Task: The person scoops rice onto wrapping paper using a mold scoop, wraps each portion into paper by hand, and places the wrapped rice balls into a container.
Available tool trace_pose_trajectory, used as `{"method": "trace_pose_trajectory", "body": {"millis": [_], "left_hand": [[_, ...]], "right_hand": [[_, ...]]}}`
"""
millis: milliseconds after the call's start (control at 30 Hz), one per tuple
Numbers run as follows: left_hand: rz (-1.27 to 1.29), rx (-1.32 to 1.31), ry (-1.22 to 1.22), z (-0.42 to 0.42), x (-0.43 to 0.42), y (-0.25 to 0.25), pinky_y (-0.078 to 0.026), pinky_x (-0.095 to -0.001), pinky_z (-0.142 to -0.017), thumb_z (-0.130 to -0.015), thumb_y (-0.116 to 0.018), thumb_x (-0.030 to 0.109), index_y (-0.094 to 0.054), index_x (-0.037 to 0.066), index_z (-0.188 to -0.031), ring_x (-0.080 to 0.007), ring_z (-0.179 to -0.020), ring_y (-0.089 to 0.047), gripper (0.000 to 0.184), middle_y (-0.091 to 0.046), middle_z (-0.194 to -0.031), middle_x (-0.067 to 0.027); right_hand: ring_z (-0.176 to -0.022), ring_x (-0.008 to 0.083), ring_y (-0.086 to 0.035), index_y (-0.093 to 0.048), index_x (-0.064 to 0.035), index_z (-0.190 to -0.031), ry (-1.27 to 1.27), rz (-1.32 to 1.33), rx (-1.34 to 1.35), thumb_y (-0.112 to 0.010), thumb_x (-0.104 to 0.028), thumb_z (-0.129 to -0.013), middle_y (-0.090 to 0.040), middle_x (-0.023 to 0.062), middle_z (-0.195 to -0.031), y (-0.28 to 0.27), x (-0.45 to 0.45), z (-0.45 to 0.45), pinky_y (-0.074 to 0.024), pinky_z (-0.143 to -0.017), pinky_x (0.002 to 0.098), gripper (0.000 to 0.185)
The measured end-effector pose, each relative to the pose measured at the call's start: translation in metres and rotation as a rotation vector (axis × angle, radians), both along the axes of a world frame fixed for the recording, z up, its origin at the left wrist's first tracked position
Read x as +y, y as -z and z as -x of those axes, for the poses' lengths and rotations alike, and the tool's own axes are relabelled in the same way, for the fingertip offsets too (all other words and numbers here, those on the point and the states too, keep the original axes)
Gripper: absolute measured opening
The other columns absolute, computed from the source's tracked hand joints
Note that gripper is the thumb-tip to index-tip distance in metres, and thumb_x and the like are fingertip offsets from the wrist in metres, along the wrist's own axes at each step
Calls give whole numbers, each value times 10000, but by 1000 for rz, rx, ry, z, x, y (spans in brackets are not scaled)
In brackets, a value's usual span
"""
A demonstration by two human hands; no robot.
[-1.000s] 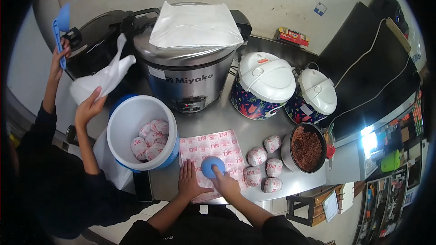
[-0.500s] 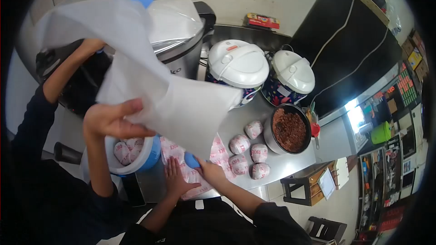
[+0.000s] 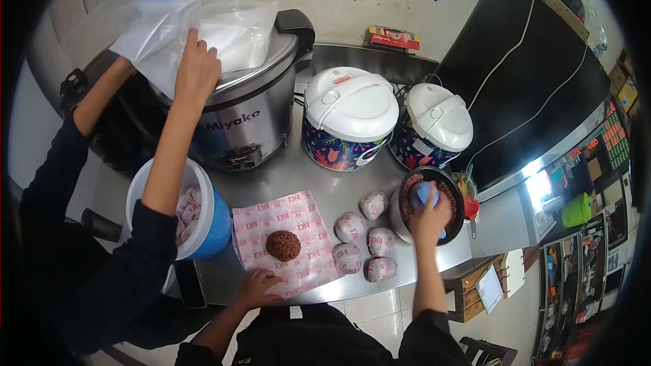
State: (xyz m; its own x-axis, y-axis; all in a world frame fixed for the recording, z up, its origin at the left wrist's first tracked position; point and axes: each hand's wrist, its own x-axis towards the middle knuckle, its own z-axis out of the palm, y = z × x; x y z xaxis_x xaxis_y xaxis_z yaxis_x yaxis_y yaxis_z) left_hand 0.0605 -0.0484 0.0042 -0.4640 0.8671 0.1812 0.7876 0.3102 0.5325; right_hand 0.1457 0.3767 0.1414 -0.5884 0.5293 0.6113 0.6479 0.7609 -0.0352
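My right hand (image 3: 428,220) is closed round a blue scoop (image 3: 426,193), which is down inside a dark-rimmed pot (image 3: 401,220) of brown-red rice (image 3: 449,205). My left hand (image 3: 260,289) rests with its fingers stretched out on the near edge of a pink-and-white printed wrapping paper (image 3: 315,234). A rounded mound of the same rice (image 3: 283,246) sits on that paper, just beyond my left fingers. Between paper and pot stand several wrapped rice parcels (image 3: 348,258).
At left, a co-worker's hand (image 3: 196,71) is at a white sheet (image 3: 159,41) by a large Miyako cooker (image 3: 234,139). A blue-and-white tub (image 3: 213,224) holds wrapped parcels. Two flowered rice cookers (image 3: 349,105) (image 3: 437,118) stand behind. A phone (image 3: 190,283) lies near the edge.
My right hand has moved from the paper to the pot with the scoop, and the rice mound is now visible. The co-worker's white sheet has swung back toward the large cooker.
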Motion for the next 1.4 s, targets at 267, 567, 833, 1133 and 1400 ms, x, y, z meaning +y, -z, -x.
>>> {"method": "trace_pose_trajectory", "body": {"millis": [267, 567, 833, 1133, 1400], "left_hand": [[-132, -97, -56, 6, -4, 30, -441, -364, -738, -736, -707, 278, -669, 143, -824, -219, -789, -586, 166, -621, -809, -2], [114, -97, -138, 15, 18, -28, -489, -412, -684, -821, -583, 227, -595, 55, -946, -329, -806, -609, 213, -619, -908, -148], [56, -119, 10, -2, -40, 6, -486, -395, -875, -805, -576, 130, -638, 62, -1010, -309, -963, -624, 225, -646, -1040, -137], [-133, -678, -757, 31, -1, 19, -494, -365, -692, -890, -554, 184, -616, -12, -993, -280, -761, -649, 230, -652, -817, -171], [54, 22, -340, 26, 20, 4, -393, -449, -936, -858, -564, 282, -583, 110, -1137, -277, -1085, -537, 328, -563, -1172, -103]], "right_hand": [[-999, 313, -496, -545, -122, -1087, -581, 270, -318, -571, -198, -780, -528, 125, -1034, 106, -130, -15, -336, -895, 488, 318], [-976, 238, -565, -599, -89, -1046, -1076, 403, -438, -624, -254, -750, -590, 92, -997, 103, -164, 10, -413, -883, 432, 340], [-917, 241, -623, -691, -98, -938, -1358, 699, -534, -634, -107, -760, -656, 68, -960, 114, -136, -22, -498, -811, 349, 187], [-502, 260, -505, -589, -20, -746, -496, 1160, -8, -519, -250, -934, -580, 150, -618, 133, -172, -10, -406, -529, 347, 306], [-873, 319, -574, -545, -100, -1087, -604, 456, -156, -696, -294, -747, -600, 119, -953, 99, -157, 40, -455, -757, 420, 419]]}}
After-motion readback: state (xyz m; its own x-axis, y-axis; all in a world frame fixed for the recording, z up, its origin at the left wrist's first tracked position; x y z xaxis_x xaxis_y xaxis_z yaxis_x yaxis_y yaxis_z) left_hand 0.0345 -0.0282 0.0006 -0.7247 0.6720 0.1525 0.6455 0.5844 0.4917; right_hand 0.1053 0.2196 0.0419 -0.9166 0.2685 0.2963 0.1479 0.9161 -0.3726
